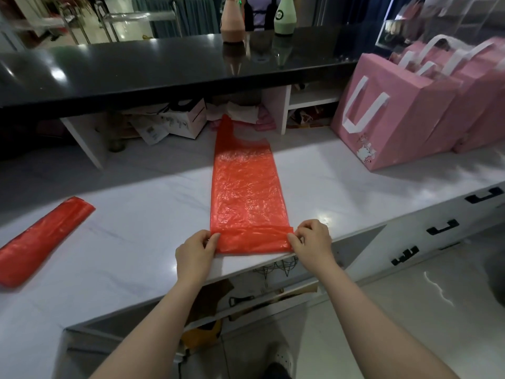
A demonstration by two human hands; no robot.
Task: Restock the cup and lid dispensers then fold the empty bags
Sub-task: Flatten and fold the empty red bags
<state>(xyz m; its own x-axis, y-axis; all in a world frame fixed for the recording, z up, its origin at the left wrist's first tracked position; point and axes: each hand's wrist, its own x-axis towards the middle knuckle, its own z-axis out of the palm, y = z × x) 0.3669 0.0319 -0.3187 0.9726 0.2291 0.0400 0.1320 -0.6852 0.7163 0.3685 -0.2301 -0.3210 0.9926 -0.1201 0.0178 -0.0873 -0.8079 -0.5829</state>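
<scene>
A long red plastic bag (246, 187) lies flat on the white counter (136, 228), folded into a narrow strip with its handles pointing away from me. Its near end is turned over once into a short fold at the counter's front edge. My left hand (195, 254) pinches the left corner of that fold. My right hand (311, 239) pinches the right corner. A second red bag (41, 239), folded into a narrow strip, lies at the left of the counter, apart from both hands.
Pink gift bags (404, 110) with white handles stand at the right back of the counter. A raised black ledge (164, 67) carries two bottle-shaped objects (232, 20). Shelves under the ledge hold boxes and papers (175, 119). Drawers with black handles (442, 228) run along the right front.
</scene>
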